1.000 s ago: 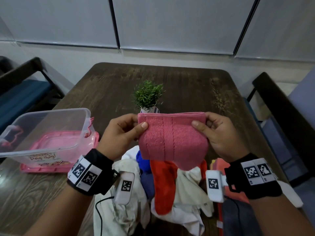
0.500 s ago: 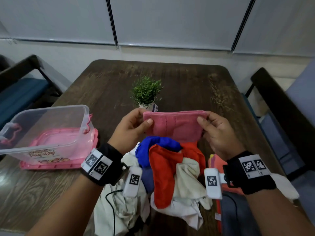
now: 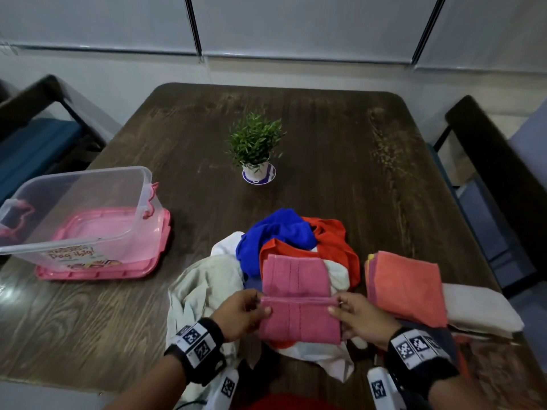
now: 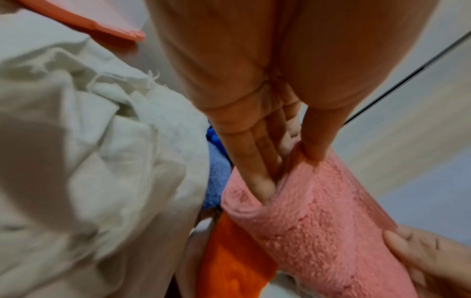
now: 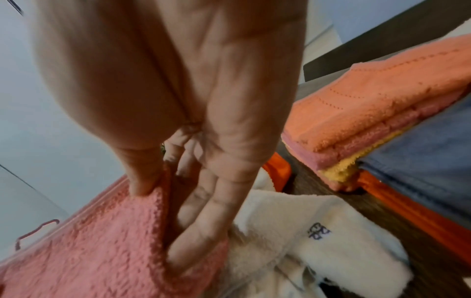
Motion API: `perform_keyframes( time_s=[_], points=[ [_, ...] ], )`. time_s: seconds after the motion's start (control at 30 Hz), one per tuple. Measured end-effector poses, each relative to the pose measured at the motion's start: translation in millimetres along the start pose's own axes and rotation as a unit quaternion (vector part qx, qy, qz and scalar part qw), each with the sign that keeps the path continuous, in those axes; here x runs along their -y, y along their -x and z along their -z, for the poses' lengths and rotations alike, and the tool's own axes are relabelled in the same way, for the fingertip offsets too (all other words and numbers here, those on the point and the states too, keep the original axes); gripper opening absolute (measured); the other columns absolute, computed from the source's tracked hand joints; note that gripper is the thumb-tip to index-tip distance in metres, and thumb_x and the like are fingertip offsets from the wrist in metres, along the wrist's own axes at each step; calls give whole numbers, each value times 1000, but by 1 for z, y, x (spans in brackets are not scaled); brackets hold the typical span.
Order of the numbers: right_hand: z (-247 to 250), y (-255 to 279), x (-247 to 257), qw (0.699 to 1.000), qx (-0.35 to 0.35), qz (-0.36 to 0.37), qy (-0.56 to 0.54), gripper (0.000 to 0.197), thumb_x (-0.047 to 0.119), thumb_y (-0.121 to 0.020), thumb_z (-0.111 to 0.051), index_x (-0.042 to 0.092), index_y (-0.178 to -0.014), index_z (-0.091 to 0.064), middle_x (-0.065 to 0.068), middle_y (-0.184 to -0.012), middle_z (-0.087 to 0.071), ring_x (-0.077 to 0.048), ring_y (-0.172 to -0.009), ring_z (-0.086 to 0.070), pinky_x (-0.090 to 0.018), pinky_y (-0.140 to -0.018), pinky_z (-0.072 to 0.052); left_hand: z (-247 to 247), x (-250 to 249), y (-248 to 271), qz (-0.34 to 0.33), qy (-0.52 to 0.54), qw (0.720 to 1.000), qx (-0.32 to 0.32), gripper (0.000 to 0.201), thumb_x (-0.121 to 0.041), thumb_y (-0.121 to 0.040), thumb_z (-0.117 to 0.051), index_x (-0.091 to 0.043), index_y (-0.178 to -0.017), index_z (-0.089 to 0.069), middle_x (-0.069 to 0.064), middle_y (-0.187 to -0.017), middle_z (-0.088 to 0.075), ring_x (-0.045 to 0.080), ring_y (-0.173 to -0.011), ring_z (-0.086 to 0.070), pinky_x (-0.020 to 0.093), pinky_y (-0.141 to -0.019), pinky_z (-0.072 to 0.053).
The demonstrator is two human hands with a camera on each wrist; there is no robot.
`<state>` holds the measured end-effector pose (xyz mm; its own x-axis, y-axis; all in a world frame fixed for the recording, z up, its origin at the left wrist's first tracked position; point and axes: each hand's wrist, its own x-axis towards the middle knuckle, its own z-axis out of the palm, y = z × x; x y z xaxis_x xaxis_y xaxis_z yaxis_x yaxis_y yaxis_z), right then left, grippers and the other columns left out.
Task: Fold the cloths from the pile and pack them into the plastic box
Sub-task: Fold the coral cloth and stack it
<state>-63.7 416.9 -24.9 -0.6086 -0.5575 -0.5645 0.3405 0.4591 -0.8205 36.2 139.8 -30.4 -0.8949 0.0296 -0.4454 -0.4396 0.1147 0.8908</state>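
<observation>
A pink towel (image 3: 297, 297) lies half folded over the cloth pile (image 3: 284, 241) at the table's near edge. My left hand (image 3: 245, 312) pinches its left side at the fold line, thumb on top and fingers underneath, as the left wrist view shows on the pink towel (image 4: 318, 211). My right hand (image 3: 355, 318) pinches the right side of the same pink towel (image 5: 102, 242) the same way. The clear plastic box (image 3: 80, 208) stands on its pink lid at the left, apart from both hands.
A stack of folded cloths (image 3: 405, 282), orange on top, lies right of the pile, with a cream cloth (image 3: 479, 312) beside it. A small potted plant (image 3: 256, 146) stands mid-table. Chairs flank the wooden table (image 3: 340, 149).
The pink towel, held up in the air before, has come down onto the pile and toward me. Both hands moved down with it and now hold it at a fold.
</observation>
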Motion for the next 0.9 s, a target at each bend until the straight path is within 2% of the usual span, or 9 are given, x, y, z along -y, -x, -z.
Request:
perform_keyframes(
  time_s=[0.13, 0.23, 0.3, 0.4, 0.5, 0.6, 0.7, 0.8, 0.9],
  points=[
    [13, -21, 11, 999, -49, 5, 17, 12, 14, -97, -61, 9, -107, -58, -12, -90, -71, -25, -73, -72, -39, -62, -58, 9, -8, -33, -14, -85, 993, -76, 5, -13, -90, -66, -15, -86, -63, -2, -69, -65, 14, -61, -61, 29, -57, -53],
    [18, -40, 30, 992, -106, 27, 63, 3, 13, -96, -63, 12, -97, -60, -4, -75, -68, -14, -60, -67, -35, -59, -57, 16, -15, -57, -6, -98, 988, -116, 12, -12, -89, -66, -19, -80, -62, -7, -61, -64, 13, -57, -60, 30, -58, -52],
    [21, -55, 38, 985, -143, 33, 89, 6, 12, -95, -64, 16, -93, -59, -2, -73, -66, -10, -55, -63, -29, -52, -55, 21, -17, -73, 5, -110, 986, -127, 10, -14, -89, -68, -19, -81, -63, -6, -64, -66, 12, -57, -61, 29, -61, -54],
    [23, -75, 43, 976, -179, 26, 118, 14, 17, -92, -68, 26, -93, -58, -7, -85, -69, -18, -65, -67, -36, -55, -59, 24, -20, -92, 12, -144, 976, -163, 7, -21, -85, -72, -18, -85, -65, -1, -73, -68, 13, -61, -62, 28, -65, -54],
    [25, -85, 47, 969, -195, 16, 151, 12, 19, -92, -68, 26, -95, -58, -6, -91, -71, -24, -78, -71, -40, -65, -62, 22, -18, -103, 29, -182, 962, -201, 14, -29, -83, -73, -20, -88, -64, 0, -82, -69, 17, -75, -64, 29, -75, -53],
    [21, -87, 45, 960, -212, 10, 181, 12, 23, -93, -67, 23, -103, -61, 3, -95, -68, -17, -86, -67, -36, -80, -57, 18, -14, -106, 44, -271, 942, -195, 27, -34, -87, -67, -18, -108, -66, 4, -104, -70, 22, -98, -65, 27, -87, -48],
    [16, -86, 35, 961, -210, -16, 181, 25, 29, -92, -68, 21, -113, -57, 5, -102, -65, -11, -93, -60, -23, -78, -43, 14, -13, -103, 66, -303, 932, -187, 38, -38, -90, -61, -18, -122, -60, 4, -116, -67, 23, -109, -61, 25, -89, -42],
    [16, -84, 25, 972, -168, -36, 162, 38, 30, -87, -74, 23, -117, -51, 5, -108, -64, -12, -100, -62, -24, -81, -48, 14, -8, -104, 108, -281, 940, -159, 50, -43, -85, -65, -18, -127, -53, 3, -120, -65, 24, -112, -60, 27, -91, -43],
    [16, -85, 20, 983, -147, -26, 104, 45, 17, -85, -77, 18, -125, -56, 1, -115, -68, -14, -104, -65, -25, -85, -52, 16, -7, -105, 118, -234, 959, -105, 45, -42, -80, -71, -19, -118, -63, 0, -108, -71, 20, -99, -67, 30, -90, -51]
  ],
)
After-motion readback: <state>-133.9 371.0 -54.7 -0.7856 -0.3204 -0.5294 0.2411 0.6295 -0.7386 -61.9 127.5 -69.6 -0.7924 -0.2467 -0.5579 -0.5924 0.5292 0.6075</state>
